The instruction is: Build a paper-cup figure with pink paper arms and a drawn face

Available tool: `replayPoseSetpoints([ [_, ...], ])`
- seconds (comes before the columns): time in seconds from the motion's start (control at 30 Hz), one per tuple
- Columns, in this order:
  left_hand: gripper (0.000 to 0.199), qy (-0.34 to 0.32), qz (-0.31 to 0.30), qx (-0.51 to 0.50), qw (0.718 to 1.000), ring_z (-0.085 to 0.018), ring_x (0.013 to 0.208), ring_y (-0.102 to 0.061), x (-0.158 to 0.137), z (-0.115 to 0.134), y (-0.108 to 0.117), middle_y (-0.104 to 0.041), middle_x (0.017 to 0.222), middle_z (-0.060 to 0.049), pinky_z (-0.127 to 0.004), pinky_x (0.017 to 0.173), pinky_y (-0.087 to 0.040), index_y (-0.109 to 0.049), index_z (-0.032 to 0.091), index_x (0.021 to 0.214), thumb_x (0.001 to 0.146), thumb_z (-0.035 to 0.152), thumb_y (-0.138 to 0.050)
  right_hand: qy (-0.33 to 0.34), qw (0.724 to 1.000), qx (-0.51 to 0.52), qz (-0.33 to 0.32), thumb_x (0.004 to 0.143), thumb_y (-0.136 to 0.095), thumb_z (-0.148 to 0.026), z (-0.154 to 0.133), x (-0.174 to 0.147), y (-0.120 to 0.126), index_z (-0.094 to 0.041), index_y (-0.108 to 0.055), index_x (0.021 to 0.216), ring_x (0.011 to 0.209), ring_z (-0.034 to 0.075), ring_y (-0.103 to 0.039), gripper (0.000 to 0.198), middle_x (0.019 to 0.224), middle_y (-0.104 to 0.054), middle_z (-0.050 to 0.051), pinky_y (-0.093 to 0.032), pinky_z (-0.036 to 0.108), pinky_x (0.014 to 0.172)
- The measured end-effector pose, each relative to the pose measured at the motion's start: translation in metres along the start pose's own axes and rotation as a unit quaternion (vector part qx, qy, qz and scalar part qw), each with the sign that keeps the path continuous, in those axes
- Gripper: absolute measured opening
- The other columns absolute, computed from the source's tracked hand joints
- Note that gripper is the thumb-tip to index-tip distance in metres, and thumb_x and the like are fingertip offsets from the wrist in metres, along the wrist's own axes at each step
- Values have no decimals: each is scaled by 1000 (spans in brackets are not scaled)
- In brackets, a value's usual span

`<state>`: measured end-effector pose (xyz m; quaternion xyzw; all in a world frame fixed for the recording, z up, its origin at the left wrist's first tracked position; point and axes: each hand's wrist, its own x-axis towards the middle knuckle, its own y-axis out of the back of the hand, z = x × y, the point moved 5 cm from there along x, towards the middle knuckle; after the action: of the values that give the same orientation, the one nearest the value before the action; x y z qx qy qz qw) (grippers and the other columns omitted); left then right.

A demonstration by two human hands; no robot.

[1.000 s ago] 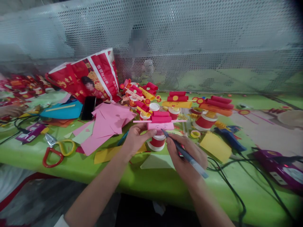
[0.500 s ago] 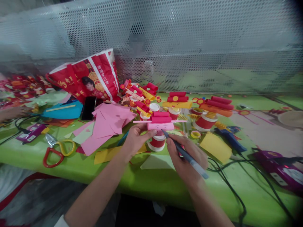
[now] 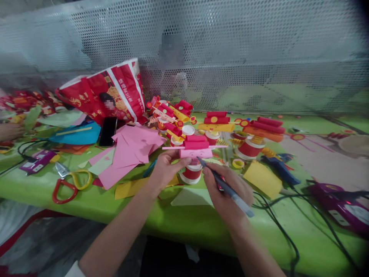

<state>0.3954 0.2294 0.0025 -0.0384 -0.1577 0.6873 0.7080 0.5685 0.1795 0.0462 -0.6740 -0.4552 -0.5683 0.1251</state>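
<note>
At lower left of the green worktop lie scissors, with pink paper sheets just right of them. At centre, the left hand pinches the pink face band of a paper-cup figure. The right hand grips a pen, its tip touching the band.

Single head-worn view, looking forward and down from close above the green table, near both hands, facing a perforated metal screen at the far edge.
</note>
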Motion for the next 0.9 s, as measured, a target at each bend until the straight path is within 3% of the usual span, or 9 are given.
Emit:
replayPoseSetpoints([
  [0.57, 30, 1, 2, -15, 1000, -24, 94, -74, -1, -1, 1, -80, 101, -10, -41, 96, -55, -81, 16, 98, 74, 32, -88, -3, 1000, -12, 13, 88, -74, -19, 1, 0, 0, -20, -72, 101, 73, 14, -75, 13, 88, -79, 2, -58, 22, 73],
  [0.9, 37, -7, -12, -9, 1000, -25, 98, -74, 0, -1, 1, -80, 105, -10, -41, 97, -55, -81, 17, 107, 74, 32, -88, -3, 1000, -7, 11, 88, -75, -19, 2, -1, 2, -20, -71, 101, 73, 13, -75, 14, 88, -79, 2, -58, 21, 74],
])
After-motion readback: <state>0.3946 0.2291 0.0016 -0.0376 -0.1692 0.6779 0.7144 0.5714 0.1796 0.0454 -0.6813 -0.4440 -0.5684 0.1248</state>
